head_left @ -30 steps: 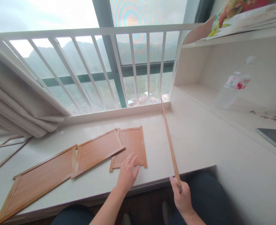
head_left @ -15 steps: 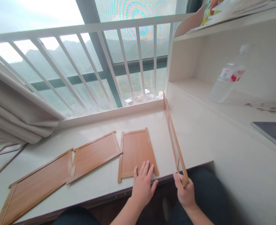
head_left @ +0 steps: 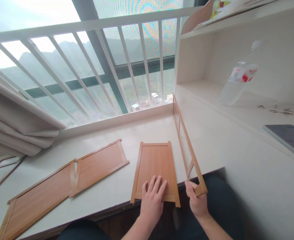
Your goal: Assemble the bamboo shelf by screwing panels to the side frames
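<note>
My left hand (head_left: 153,196) lies with fingers spread on the lower part of a small brown wooden panel (head_left: 155,160). That panel rests on the white ledge, its near end sticking out past the front edge. My right hand (head_left: 196,200) grips the near end of a narrow wooden frame (head_left: 184,136), thumb on top. The frame stands on its long edge by the right-hand wall, its far end toward the window. To the left lie a second wooden panel (head_left: 100,166) and a longer wooden panel (head_left: 43,193), their ends meeting.
White railing (head_left: 142,56) stands along the window behind the ledge (head_left: 107,206). A grey curtain (head_left: 14,123) hangs at left. On the right-hand shelf are a plastic bottle (head_left: 239,83), small loose pieces (head_left: 284,111) and a phone (head_left: 288,138). Another frame (head_left: 7,173) lies far left.
The small panel under my left hand has slid right and toward me, away from the neighbouring panel, and now overhangs the edge. The frame in my right hand has tilted, showing more of its opening.
</note>
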Demonstrator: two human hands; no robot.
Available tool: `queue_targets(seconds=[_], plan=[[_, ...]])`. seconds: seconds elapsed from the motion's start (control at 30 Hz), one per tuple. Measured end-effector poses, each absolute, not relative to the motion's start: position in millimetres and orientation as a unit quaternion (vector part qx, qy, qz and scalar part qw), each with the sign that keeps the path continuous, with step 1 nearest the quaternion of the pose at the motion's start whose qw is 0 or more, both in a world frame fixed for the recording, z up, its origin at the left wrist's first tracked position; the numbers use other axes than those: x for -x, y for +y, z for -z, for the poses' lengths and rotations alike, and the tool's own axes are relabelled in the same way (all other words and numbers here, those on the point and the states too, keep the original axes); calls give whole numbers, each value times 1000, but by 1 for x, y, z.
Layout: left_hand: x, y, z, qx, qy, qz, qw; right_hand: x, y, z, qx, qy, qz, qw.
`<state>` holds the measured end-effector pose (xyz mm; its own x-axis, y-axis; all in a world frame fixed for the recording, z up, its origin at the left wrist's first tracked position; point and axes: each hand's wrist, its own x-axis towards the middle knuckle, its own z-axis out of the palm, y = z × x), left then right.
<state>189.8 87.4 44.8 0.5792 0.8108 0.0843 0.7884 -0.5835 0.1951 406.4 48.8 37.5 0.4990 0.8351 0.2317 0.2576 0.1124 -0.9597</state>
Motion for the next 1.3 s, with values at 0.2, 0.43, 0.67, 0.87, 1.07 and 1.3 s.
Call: queue_targets(seconds=[0.2, 0.43, 0.67, 0.87, 1.07, 1.3], plan=[[-158, 79, -84, -908, 387, -160, 17, -413, 48, -33, 614, -439, -295, 586], [-102, 78, -134, -817, 351, -420, 182, -416, 49, -28, 603, -419, -318, 600], [-81, 92, -119, -553, 528, -637, 101, -417, 53, -22, 591, -424, -332, 601], [-73, 115, -116, -463, 558, -675, 136, -409, 55, -27, 598, -439, -320, 590], [-64, 146, -108, -406, 553, -705, 180, -404, 56, -37, 599, -432, -288, 609], [-63, 175, -97, -373, 533, -732, 202, -402, 58, -44, 579, -416, -313, 628]])
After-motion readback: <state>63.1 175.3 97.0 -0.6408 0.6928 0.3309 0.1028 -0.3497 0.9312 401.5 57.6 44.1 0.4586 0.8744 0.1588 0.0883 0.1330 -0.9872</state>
